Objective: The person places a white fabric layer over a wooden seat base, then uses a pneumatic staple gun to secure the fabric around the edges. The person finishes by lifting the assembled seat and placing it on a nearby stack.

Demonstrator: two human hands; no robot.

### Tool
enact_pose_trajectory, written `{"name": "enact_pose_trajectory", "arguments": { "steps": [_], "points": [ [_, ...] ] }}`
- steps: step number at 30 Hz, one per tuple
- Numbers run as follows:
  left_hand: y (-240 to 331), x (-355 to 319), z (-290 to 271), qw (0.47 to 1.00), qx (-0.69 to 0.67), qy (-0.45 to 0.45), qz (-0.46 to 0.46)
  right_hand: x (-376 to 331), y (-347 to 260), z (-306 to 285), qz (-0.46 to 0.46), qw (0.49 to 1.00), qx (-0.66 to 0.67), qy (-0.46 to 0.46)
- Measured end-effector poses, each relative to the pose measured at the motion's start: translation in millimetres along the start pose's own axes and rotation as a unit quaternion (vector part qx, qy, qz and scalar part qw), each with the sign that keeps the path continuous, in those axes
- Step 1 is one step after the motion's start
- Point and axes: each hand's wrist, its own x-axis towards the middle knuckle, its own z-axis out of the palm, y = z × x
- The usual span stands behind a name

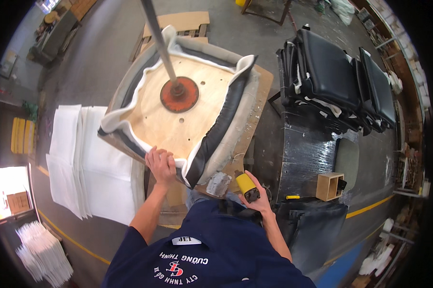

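Two hands on an upturned seat

One plywood seat base (178, 110) fills twelve o'clock, padding down. Left hand (161, 165), fingers closed, pinches its white-and-black cover (211, 139); pull it taut first. Right hand (255, 194) grips the yellow stapler (247, 186) at five o'clock.

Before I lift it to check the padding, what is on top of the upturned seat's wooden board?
An orange-red round plate sits mid-board on the wooden board, with a grey metal pole rising from it. Black and white cover material folds over the edges. Whatever lies under the board is hidden.
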Motion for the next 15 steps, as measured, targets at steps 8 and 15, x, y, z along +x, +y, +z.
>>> {"name": "enact_pose_trajectory", "arguments": {
  "steps": [8,15],
  "points": [
    [74,17,-26,0.971,0.079,-0.223,0.033,-20,13,-13,0.060,0.990,0.099,0.082],
    [61,50,-27,0.944,0.048,-0.262,0.196,-16,1,-4,0.047,0.982,0.150,0.109]
  ]
}}
